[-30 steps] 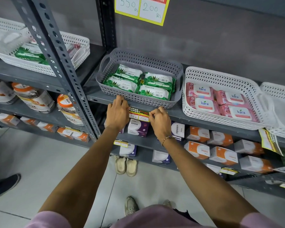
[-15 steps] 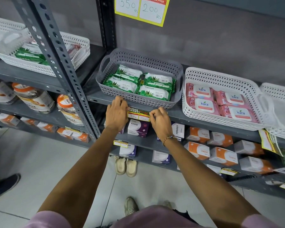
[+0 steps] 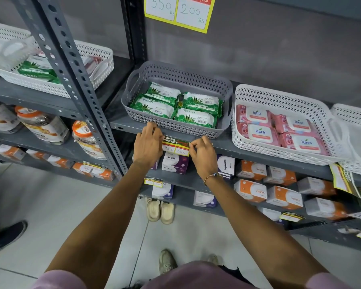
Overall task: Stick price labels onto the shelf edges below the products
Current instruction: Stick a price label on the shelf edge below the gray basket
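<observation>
A yellow and red price label [image 3: 176, 146] lies against the grey shelf edge [image 3: 248, 152], just below the grey basket [image 3: 175, 78] of green Origami wipe packs [image 3: 194, 105]. My left hand [image 3: 148, 145] rests on the label's left end, its fingers reaching up to the basket's lower rim. My right hand [image 3: 202, 152] pinches the label's right end between thumb and fingertips. The label reads "SUPER MARKET" with two handwritten prices. Its left edge is hidden under my left hand.
A white basket [image 3: 279, 97] of pink Kara wipes stands to the right, with another price label [image 3: 342, 178] hanging under it. Boxes fill the lower shelves. A perforated grey upright [image 3: 71, 65] leans at left. Someone's shoes [image 3: 161, 211] stand below.
Both hands stay on the label. The right hand's fingers have shifted slightly along its right end; the label sits a little flatter on the edge.
</observation>
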Action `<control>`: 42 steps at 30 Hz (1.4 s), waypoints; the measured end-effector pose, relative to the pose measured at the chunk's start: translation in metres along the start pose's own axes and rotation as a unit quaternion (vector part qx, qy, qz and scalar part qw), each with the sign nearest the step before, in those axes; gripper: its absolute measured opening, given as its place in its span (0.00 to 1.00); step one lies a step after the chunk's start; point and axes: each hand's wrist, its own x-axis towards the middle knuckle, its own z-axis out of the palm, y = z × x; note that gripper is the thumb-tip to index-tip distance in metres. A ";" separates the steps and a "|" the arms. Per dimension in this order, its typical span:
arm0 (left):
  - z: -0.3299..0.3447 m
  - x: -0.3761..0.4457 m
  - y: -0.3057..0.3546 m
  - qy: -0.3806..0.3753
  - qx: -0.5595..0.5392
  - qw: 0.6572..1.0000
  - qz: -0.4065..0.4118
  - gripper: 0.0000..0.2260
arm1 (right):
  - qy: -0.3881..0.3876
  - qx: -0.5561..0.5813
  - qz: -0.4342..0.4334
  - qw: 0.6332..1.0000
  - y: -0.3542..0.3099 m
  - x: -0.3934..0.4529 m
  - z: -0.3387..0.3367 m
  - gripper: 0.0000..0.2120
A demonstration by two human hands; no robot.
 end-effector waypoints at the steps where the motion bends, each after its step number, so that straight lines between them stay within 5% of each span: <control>1: 0.001 0.000 0.000 0.002 -0.001 1.000 0.002 0.07 | 0.001 0.000 0.000 1.000 0.000 0.000 0.000 0.07; 16: 0.003 0.005 -0.007 -0.010 -0.038 0.999 0.028 0.07 | 0.003 -0.008 0.028 1.000 -0.002 0.003 0.005 0.12; 21: -0.002 0.005 -0.011 -0.040 -0.087 0.995 -0.007 0.16 | 0.009 0.013 0.014 1.000 0.003 0.003 0.000 0.12; 28: -0.002 0.010 -0.003 -0.032 -0.038 0.999 0.010 0.22 | 0.024 -0.120 0.030 0.992 -0.015 0.007 0.006 0.29; 42: 0.003 0.014 -0.006 -0.022 -0.038 0.999 0.029 0.21 | 0.070 -0.211 0.022 0.975 -0.013 0.011 0.013 0.32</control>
